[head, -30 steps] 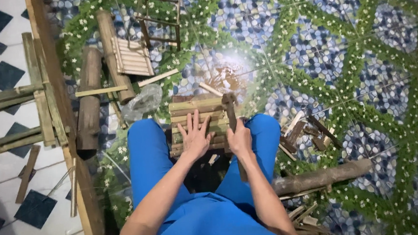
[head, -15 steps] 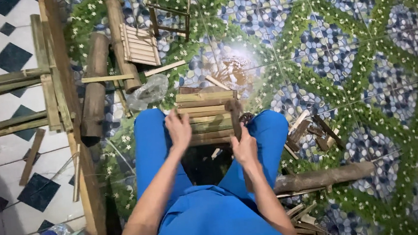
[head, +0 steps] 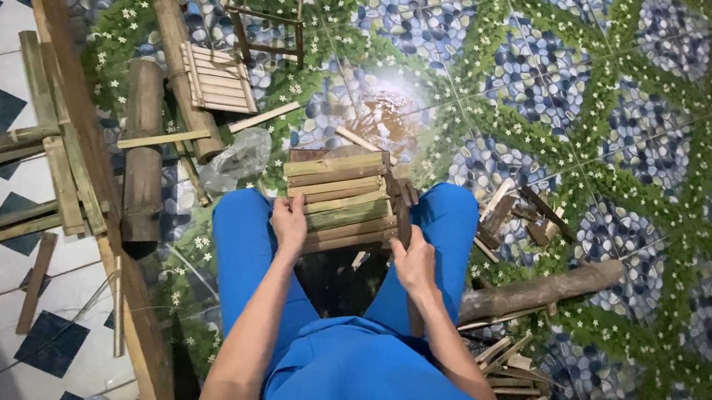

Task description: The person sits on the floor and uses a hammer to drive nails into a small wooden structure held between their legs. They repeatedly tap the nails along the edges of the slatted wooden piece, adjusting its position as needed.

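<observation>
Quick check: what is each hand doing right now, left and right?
Left hand: closed on the left edge of the slatted bamboo panel.
Right hand: grip on a dark tool; what kind cannot be told.

Left hand (head: 288,221) gripping slatted bamboo panel (head: 341,197) across blue-trousered knees; right hand (head: 415,263) at its edge

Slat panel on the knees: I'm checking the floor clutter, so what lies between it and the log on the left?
In the head view, a crumpled clear plastic bag lies between the slat panel and the log.
</observation>
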